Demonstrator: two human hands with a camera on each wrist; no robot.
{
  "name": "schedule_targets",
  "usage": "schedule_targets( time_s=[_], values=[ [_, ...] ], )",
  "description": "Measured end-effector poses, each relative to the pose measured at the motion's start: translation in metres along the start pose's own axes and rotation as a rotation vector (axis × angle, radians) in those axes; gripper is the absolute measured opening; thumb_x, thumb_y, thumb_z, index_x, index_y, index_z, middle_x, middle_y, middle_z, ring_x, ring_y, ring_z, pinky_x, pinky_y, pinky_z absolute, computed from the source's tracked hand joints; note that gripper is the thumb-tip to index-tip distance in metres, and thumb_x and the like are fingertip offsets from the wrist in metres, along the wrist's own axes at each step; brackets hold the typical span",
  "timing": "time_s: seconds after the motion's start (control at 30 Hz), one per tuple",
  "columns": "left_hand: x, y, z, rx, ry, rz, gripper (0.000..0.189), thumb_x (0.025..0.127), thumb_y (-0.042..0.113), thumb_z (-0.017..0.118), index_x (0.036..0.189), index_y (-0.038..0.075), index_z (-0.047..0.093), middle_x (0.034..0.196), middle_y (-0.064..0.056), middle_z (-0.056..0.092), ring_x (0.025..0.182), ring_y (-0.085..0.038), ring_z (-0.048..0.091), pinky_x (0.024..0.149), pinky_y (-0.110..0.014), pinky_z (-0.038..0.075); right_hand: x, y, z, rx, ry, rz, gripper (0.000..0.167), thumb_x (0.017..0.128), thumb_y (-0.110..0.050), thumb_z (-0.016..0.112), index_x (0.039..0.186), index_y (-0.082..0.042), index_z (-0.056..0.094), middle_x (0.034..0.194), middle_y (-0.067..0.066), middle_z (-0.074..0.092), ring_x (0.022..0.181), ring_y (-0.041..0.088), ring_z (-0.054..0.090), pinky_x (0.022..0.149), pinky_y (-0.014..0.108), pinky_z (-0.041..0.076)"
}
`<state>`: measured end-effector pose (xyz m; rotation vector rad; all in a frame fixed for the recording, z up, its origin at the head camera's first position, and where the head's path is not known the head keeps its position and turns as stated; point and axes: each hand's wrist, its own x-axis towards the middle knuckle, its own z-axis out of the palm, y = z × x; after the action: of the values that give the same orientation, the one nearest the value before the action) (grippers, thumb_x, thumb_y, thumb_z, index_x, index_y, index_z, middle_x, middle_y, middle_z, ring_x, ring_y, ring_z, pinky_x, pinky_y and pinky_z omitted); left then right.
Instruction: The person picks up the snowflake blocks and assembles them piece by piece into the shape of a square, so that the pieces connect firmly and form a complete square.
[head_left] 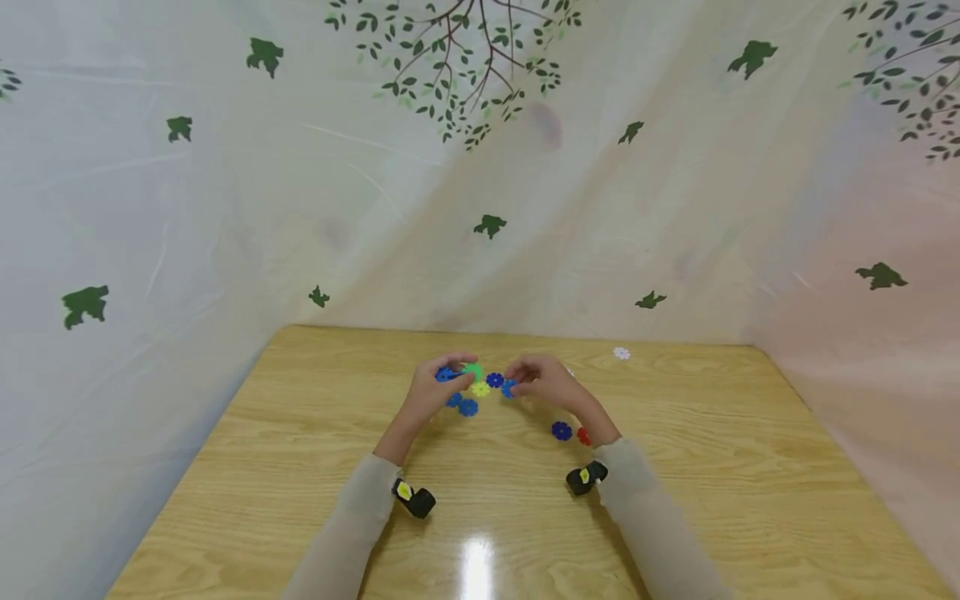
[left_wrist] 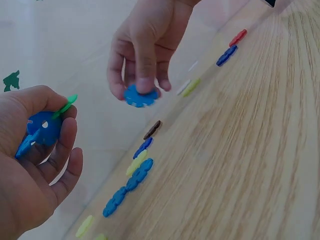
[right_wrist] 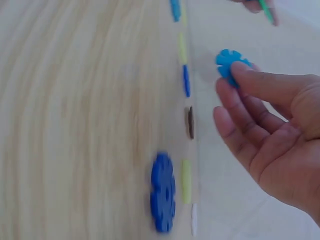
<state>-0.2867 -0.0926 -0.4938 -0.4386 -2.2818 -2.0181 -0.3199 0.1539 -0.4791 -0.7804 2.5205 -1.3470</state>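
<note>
Between the thumb and fingers of my left hand (head_left: 429,390) are notched plastic flower discs: blue ones (left_wrist: 38,132) set at angles to each other, and a green disc (left_wrist: 66,107) by the fingertips. My right hand (head_left: 553,385) pinches a single light blue disc (right_wrist: 227,59) by its edge, its other fingers loosely curled. Both hands are raised over the table's far half, a short gap apart. Below and between them lie a yellow disc (head_left: 481,389), a dark blue disc (head_left: 495,380) and two blue discs (left_wrist: 127,186) end to end.
On the wooden table (head_left: 300,500), a dark blue disc (head_left: 561,431) and a red disc (head_left: 583,436) lie near the right forearm. A white disc (head_left: 622,353) sits toward the back edge. A brown disc (left_wrist: 152,130) shows in the left wrist view. Printed cloth (head_left: 375,250) hangs behind.
</note>
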Motion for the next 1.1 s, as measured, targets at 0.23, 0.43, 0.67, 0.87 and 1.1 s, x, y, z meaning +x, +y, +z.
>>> schedule_targets(
  time_s=[0.23,0.43,0.67,0.87,1.1],
  values=[
    [0.008,-0.001,0.001,-0.019,-0.014,-0.036,0.034,0.093,0.009,0.073,0.125,-0.003,0.068,0.099,-0.01,0.069,0.082,-0.013,0.066,0.085,-0.05,0.059,0.001,-0.007,-0.003,0.143,0.145,-0.024,0.019,0.094,-0.004,0.071,0.111,0.004,0.07,0.105,0.022,0.071,0.09,0.018,0.067,0.083,0.036,0.059],
    [0.016,0.005,0.001,-0.015,-0.03,-0.059,0.034,0.094,0.013,0.073,0.126,0.002,0.069,0.098,-0.007,0.067,0.082,-0.012,0.063,0.08,-0.041,0.058,0.004,-0.015,-0.003,0.277,0.19,-0.033,0.016,0.095,-0.005,0.071,0.108,0.003,0.07,0.1,0.019,0.072,0.084,0.017,0.07,0.086,0.058,0.057],
    [0.018,0.006,-0.001,-0.007,-0.066,-0.042,0.035,0.096,0.012,0.071,0.128,-0.002,0.067,0.101,-0.012,0.068,0.084,-0.014,0.062,0.082,-0.043,0.057,0.005,-0.023,0.005,0.296,0.232,-0.043,0.018,0.092,-0.009,0.075,0.105,0.003,0.071,0.097,0.014,0.074,0.083,0.023,0.072,0.077,0.044,0.061],
    [0.016,0.006,-0.002,-0.019,-0.075,-0.049,0.035,0.096,0.013,0.071,0.129,-0.001,0.067,0.098,-0.006,0.069,0.084,-0.014,0.063,0.086,-0.053,0.056,0.005,-0.027,0.01,0.339,0.255,-0.04,0.018,0.092,-0.005,0.075,0.104,0.007,0.07,0.097,0.02,0.073,0.076,0.014,0.069,0.068,0.026,0.057],
    [0.016,0.002,-0.003,-0.05,-0.097,-0.05,0.035,0.097,0.012,0.07,0.129,-0.001,0.066,0.102,-0.008,0.071,0.088,-0.019,0.065,0.09,-0.062,0.053,0.009,-0.021,0.015,0.335,0.271,-0.054,0.015,0.092,-0.002,0.073,0.104,0.007,0.07,0.096,0.017,0.073,0.074,0.011,0.067,0.067,0.024,0.056]
  ],
)
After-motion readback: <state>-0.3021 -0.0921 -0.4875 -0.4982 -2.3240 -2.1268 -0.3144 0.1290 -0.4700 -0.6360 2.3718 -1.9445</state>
